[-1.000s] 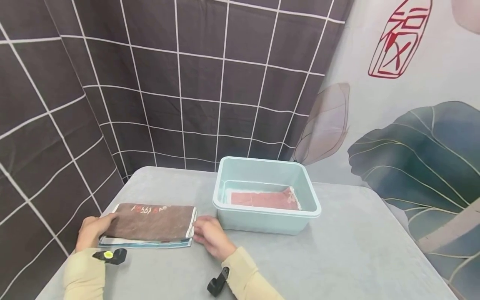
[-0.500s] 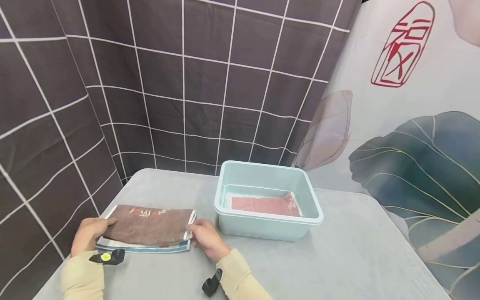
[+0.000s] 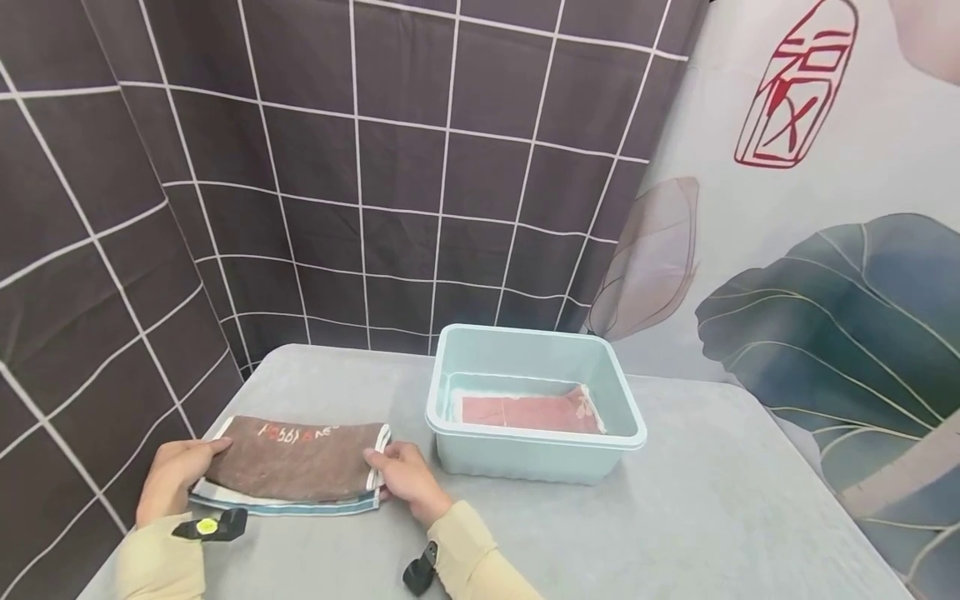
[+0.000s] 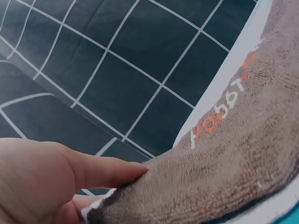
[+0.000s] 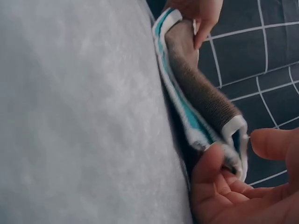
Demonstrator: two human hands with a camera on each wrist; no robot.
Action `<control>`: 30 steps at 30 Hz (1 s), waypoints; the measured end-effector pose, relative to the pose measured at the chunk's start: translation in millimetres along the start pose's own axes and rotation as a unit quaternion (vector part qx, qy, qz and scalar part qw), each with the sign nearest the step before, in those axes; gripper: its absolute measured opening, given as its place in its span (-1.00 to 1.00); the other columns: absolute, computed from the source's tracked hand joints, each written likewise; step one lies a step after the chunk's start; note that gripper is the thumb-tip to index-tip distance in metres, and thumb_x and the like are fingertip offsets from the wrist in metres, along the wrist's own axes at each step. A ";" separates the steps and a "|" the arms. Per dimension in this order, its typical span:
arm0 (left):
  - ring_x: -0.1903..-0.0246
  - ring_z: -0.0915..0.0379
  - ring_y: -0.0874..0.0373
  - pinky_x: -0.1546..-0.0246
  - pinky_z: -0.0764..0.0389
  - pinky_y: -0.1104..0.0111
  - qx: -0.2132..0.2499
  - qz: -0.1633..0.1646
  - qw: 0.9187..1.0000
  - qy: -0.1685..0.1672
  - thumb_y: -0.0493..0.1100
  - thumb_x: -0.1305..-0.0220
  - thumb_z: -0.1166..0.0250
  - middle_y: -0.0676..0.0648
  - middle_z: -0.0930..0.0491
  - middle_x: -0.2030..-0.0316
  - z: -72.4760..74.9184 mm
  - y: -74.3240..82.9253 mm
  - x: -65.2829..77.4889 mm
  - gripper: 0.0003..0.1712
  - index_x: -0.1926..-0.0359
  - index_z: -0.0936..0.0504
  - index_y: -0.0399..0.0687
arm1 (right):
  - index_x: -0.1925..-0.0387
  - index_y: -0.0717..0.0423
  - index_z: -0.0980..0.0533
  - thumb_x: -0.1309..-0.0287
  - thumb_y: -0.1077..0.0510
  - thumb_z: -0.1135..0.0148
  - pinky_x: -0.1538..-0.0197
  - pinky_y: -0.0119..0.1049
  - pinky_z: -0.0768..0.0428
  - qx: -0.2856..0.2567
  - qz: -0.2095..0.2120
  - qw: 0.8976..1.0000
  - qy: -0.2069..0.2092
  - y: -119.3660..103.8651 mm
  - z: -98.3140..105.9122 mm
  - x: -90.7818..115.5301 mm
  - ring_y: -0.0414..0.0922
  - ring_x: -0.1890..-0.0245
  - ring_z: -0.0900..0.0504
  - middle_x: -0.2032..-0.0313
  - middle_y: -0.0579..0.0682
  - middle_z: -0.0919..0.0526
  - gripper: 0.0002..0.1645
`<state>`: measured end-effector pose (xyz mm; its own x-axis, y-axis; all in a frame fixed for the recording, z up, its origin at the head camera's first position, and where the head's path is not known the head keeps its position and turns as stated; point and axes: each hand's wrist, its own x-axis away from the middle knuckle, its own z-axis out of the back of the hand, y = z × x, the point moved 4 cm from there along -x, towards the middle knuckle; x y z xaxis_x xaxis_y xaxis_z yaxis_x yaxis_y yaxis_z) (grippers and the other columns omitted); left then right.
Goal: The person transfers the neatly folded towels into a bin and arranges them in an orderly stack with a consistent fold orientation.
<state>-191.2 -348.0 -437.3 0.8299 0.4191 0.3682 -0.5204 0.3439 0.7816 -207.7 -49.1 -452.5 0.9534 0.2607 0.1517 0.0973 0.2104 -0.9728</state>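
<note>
A folded towel [image 3: 300, 462] spans the space between both hands at the left of the table in the head view. Its brown upper face carries white and orange lettering; a white and blue border [image 3: 300, 507] shows along the near side. My left hand [image 3: 171, 479] pinches the left end, thumb on top and fingers partly hidden underneath. At the other end my right hand [image 3: 408, 479] grips the white-edged folds, its thumb over the top. The right wrist view shows the towel [image 5: 201, 88] sagging in the middle, with a dark gap below its edge near the right fingers [image 5: 210, 170].
A light blue plastic tub [image 3: 525, 457] stands right of the towel, with a folded pink cloth [image 3: 532, 412] lying flat in it. The grey covered table [image 3: 675, 517] extends to the right. A dark checked curtain [image 3: 405, 167] hangs behind and at the left.
My right thumb has come over the towel's right end, from beside it to on top. The towel has shifted slightly nearer and its middle now bows. The tub stays in place.
</note>
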 end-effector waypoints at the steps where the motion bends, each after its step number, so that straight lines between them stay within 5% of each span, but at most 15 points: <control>1: -0.21 0.06 -0.44 -0.18 -0.05 -0.17 0.000 -0.003 1.000 0.002 0.09 -0.25 -0.08 -0.54 -0.02 -0.23 0.9 -1.5 0.7 -0.30 -0.08 -0.35 -0.52 | 0.40 0.18 -0.48 -0.14 -0.05 -0.15 0.60 -0.45 -0.40 0.007 -0.003 1.000 0.001 1.6 -1.4 -0.4 -0.25 0.67 -0.40 0.64 -0.11 -0.45 -0.67; 4: -0.08 -0.16 -0.37 -0.10 -0.20 -0.14 -0.002 -0.020 1.000 0.011 0.02 -0.22 -0.13 -0.50 -0.25 -0.08 4.3 -3.7 2.5 -0.55 0.31 -0.56 -0.39 | 0.49 0.13 -0.47 -0.11 0.00 -0.19 0.65 -0.46 -0.37 0.018 -0.004 1.000 0.004 5.2 -4.8 -1.6 -0.25 0.71 -0.38 0.69 -0.13 -0.44 -0.73; 8: 0.28 -0.33 -0.05 0.18 -0.37 0.12 -0.003 -0.045 0.999 0.026 -0.08 -0.21 -0.13 -0.24 -0.47 0.35 9.5 -3.0 4.1 -0.66 0.65 -0.52 -0.13 | 0.54 0.14 -0.46 -0.09 0.11 -0.21 0.68 -0.48 -0.36 0.003 0.004 1.000 0.007 4.4 -6.4 -2.9 -0.27 0.74 -0.36 0.71 -0.14 -0.42 -0.79; 16: 0.32 -0.27 0.05 0.23 -0.29 0.20 0.024 -0.046 0.998 0.027 -0.10 -0.25 -0.11 -0.01 -0.40 0.50 14.1 0.5 9.3 -0.68 0.59 -0.53 -0.16 | 0.51 0.18 -0.48 -0.08 0.15 -0.21 0.71 -0.48 -0.36 -0.028 0.015 0.999 0.011 -1.2 -3.7 -3.4 -0.27 0.76 -0.36 0.72 -0.12 -0.42 -0.82; 22: 0.27 -0.27 0.06 0.19 -0.29 0.19 0.046 -0.058 0.997 0.024 -0.11 -0.26 -0.11 0.05 -0.43 0.47 17.1 7.1 12.9 -0.72 0.32 -0.53 -0.31 | 0.31 0.18 -0.43 -0.10 0.16 -0.17 0.72 -0.50 -0.34 -0.087 0.017 0.996 0.007 -2.9 -3.1 -2.4 -0.28 0.78 -0.34 0.72 -0.12 -0.39 -0.83; 30: 0.25 -0.23 0.04 0.27 -0.25 0.25 0.037 -0.073 0.996 0.035 -0.12 -0.29 -0.06 0.06 -0.40 0.47 20.9 18.3 17.6 -0.68 0.22 -0.47 -0.38 | 0.24 0.16 -0.39 -0.12 0.17 -0.14 0.71 -0.49 -0.37 -0.131 0.023 0.991 0.002 -7.5 -2.0 -0.2 -0.27 0.76 -0.35 0.69 -0.11 -0.40 -0.82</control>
<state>-181.9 -351.9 -406.0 0.8784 0.4275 0.2137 -0.3768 0.3442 0.8600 -208.1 -52.6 -445.6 0.9596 0.2608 0.1059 0.1237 -0.0529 -0.9909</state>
